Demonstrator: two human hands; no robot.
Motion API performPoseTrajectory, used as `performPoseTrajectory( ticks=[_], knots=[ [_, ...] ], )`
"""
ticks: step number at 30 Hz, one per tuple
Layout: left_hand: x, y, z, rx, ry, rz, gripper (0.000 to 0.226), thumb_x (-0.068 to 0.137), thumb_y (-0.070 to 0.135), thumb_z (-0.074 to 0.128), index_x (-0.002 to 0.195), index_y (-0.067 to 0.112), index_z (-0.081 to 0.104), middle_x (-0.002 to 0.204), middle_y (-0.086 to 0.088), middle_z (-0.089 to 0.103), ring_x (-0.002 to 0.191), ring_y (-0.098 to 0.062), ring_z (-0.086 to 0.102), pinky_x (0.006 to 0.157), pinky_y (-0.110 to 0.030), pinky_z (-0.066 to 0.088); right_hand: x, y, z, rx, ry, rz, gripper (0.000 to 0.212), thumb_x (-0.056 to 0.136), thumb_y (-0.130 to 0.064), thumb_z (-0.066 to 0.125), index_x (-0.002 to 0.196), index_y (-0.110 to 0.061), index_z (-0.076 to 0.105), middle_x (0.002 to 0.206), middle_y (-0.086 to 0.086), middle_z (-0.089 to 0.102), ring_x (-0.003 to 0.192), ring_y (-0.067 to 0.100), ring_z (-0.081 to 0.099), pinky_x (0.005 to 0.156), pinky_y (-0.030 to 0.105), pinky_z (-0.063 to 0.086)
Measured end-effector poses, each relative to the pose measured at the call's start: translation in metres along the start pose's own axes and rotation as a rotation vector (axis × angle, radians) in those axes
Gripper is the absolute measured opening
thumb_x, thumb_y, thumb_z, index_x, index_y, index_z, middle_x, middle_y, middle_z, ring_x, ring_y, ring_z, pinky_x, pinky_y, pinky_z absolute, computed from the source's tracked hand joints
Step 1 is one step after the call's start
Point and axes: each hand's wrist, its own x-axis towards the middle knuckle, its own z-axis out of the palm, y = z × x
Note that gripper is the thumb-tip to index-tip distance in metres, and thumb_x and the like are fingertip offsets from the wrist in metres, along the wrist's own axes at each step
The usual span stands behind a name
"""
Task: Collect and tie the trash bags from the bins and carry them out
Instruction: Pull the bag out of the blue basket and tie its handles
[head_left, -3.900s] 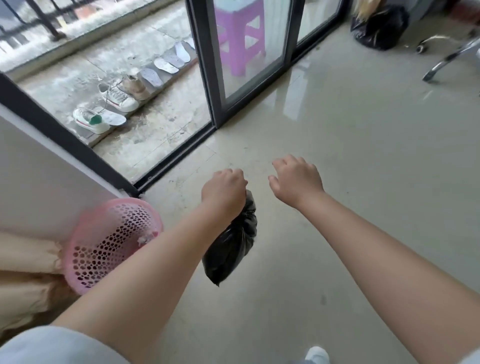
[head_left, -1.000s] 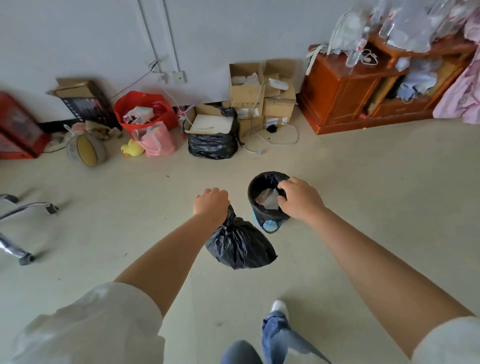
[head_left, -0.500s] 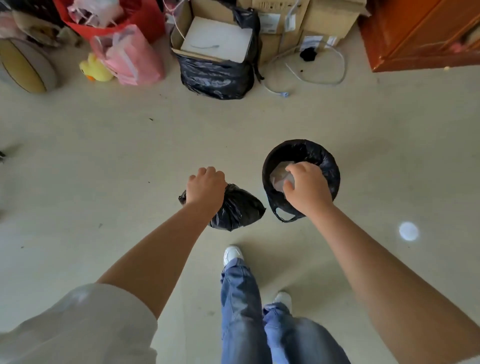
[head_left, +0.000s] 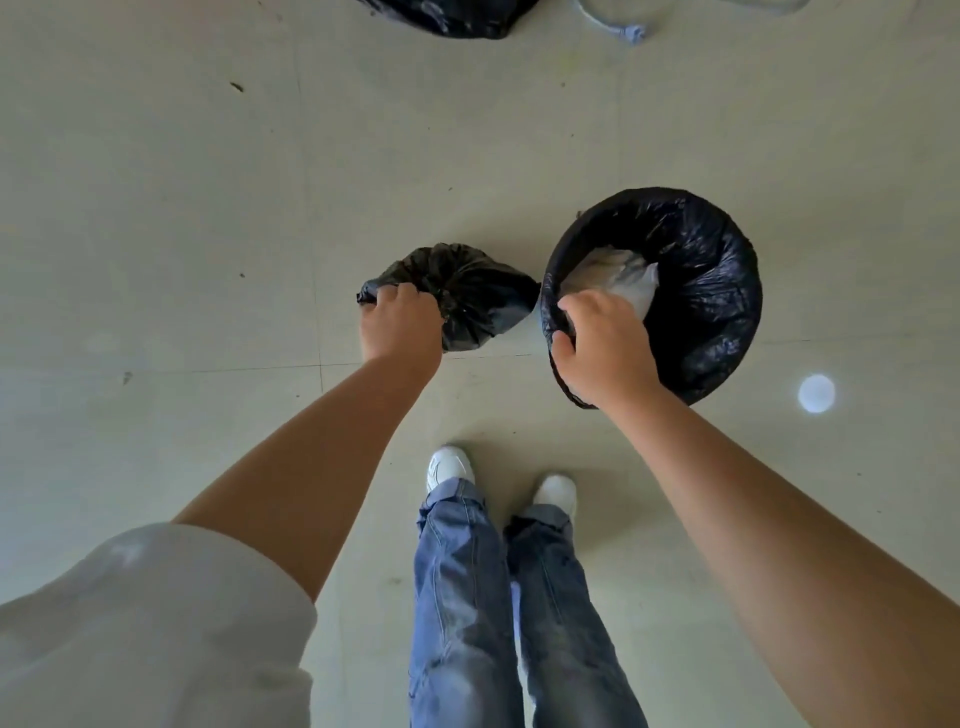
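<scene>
A small tied black trash bag (head_left: 467, 296) rests on the pale floor, with my left hand (head_left: 400, 327) shut on its gathered neck. Just to its right stands a small round bin lined with a black trash bag (head_left: 711, 291). White crumpled paper (head_left: 618, 278) lies inside the liner. My right hand (head_left: 602, 348) grips the near left rim of that liner, thumb outside and fingers curled over the edge. The bin's own wall is hidden under the liner.
Another black bag (head_left: 452, 15) lies at the top edge, with a grey cable end (head_left: 631, 32) beside it. My jeans and white shoes (head_left: 449, 467) are below the bags. A bright round light spot (head_left: 816, 393) shows on the floor to the right.
I have walked from the balcony door to the lined bin and bent over it. The tied bag in my left hand has come down onto the floor. My right hand now holds the liner's rim.
</scene>
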Motion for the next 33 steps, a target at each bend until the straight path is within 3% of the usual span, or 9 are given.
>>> performPoseTrajectory(
  ticks=[3, 11, 16, 21, 23, 25, 27, 30, 33],
  knots=[
    [-0.006, 0.017, -0.007, -0.040, 0.016, -0.039, 0.033, 0.094, 0.019, 0.046, 0.124, 0.005, 0.047, 0.130, -0.013, 0.048, 0.124, -0.029, 0.042, 0.101, -0.040, 0.036, -0.002, 0.018, -0.013, -0.026, 0.001, 0.003, 0.031, 0.090, -0.015, 0.047, 0.115, 0.000, 0.054, 0.121, 0.016, 0.055, 0.117, 0.033, 0.045, 0.090, 0.042, 0.039],
    [-0.059, 0.127, -0.019, -0.048, 0.120, 0.080, 0.030, 0.094, 0.020, 0.045, 0.122, 0.009, 0.043, 0.127, -0.010, 0.048, 0.121, -0.028, 0.042, 0.097, -0.037, 0.037, -0.025, 0.107, -0.058, -0.067, 0.063, -0.092, 0.036, 0.090, -0.014, 0.048, 0.123, -0.001, 0.052, 0.125, 0.014, 0.056, 0.119, 0.033, 0.046, 0.092, 0.043, 0.042],
    [-0.102, 0.206, 0.022, -0.112, 0.053, -0.057, 0.029, 0.094, 0.018, 0.042, 0.121, 0.010, 0.045, 0.129, -0.009, 0.049, 0.123, -0.028, 0.042, 0.099, -0.037, 0.036, -0.054, 0.198, -0.057, -0.091, 0.045, -0.271, 0.034, 0.084, -0.014, 0.048, 0.111, 0.003, 0.061, 0.116, 0.017, 0.062, 0.109, 0.038, 0.053, 0.085, 0.044, 0.046],
    [-0.131, 0.276, 0.077, -0.191, -0.012, -0.197, 0.034, 0.095, 0.022, 0.041, 0.126, 0.010, 0.042, 0.132, -0.009, 0.046, 0.126, -0.027, 0.040, 0.101, -0.036, 0.035, -0.070, 0.281, -0.028, -0.160, -0.026, -0.356, 0.035, 0.081, -0.014, 0.055, 0.113, 0.000, 0.061, 0.117, 0.018, 0.063, 0.108, 0.039, 0.054, 0.087, 0.043, 0.046],
    [-0.136, 0.287, 0.097, -0.200, -0.015, -0.193, 0.036, 0.095, 0.026, 0.041, 0.128, 0.010, 0.040, 0.134, -0.009, 0.045, 0.127, -0.027, 0.038, 0.101, -0.037, 0.035, -0.069, 0.292, -0.013, -0.153, -0.027, -0.396, 0.033, 0.075, -0.016, 0.060, 0.103, 0.000, 0.066, 0.105, 0.018, 0.068, 0.096, 0.040, 0.061, 0.078, 0.043, 0.051],
    [-0.132, 0.297, 0.122, -0.189, 0.007, -0.174, 0.040, 0.095, 0.029, 0.041, 0.130, 0.011, 0.039, 0.136, -0.008, 0.043, 0.129, -0.026, 0.036, 0.102, -0.036, 0.034, -0.065, 0.303, 0.009, -0.203, -0.009, -0.470, 0.031, 0.059, -0.020, 0.062, 0.084, -0.002, 0.070, 0.083, 0.014, 0.071, 0.071, 0.037, 0.066, 0.058, 0.039, 0.054],
    [-0.116, 0.299, 0.147, -0.208, 0.086, -0.151, 0.042, 0.095, 0.031, 0.042, 0.132, 0.013, 0.038, 0.139, -0.006, 0.039, 0.131, -0.025, 0.033, 0.104, -0.036, 0.032, -0.052, 0.307, 0.034, -0.228, 0.054, -0.544, 0.030, 0.054, -0.024, 0.063, 0.075, -0.005, 0.071, 0.073, 0.010, 0.071, 0.060, 0.032, 0.067, 0.050, 0.033, 0.054],
    [-0.086, 0.296, 0.182, -0.219, 0.240, -0.114, 0.043, 0.090, 0.030, 0.052, 0.129, 0.014, 0.047, 0.141, -0.007, 0.043, 0.133, -0.025, 0.036, 0.104, -0.037, 0.035, -0.025, 0.309, 0.076, -0.205, 0.106, -0.688, 0.037, 0.065, -0.031, 0.051, 0.079, -0.004, 0.071, 0.077, 0.009, 0.072, 0.067, 0.028, 0.070, 0.062, 0.031, 0.055],
    [-0.053, 0.282, 0.210, -0.130, 0.554, -0.023, 0.030, 0.063, 0.027, 0.077, 0.091, 0.015, 0.072, 0.102, -0.007, 0.072, 0.098, -0.030, 0.068, 0.076, -0.037, 0.055, 0.000, 0.313, 0.109, -0.113, 0.203, -0.784, 0.036, 0.072, -0.028, 0.050, 0.082, -0.001, 0.071, 0.079, 0.012, 0.071, 0.073, 0.030, 0.069, 0.071, 0.028, 0.050]
  ],
)
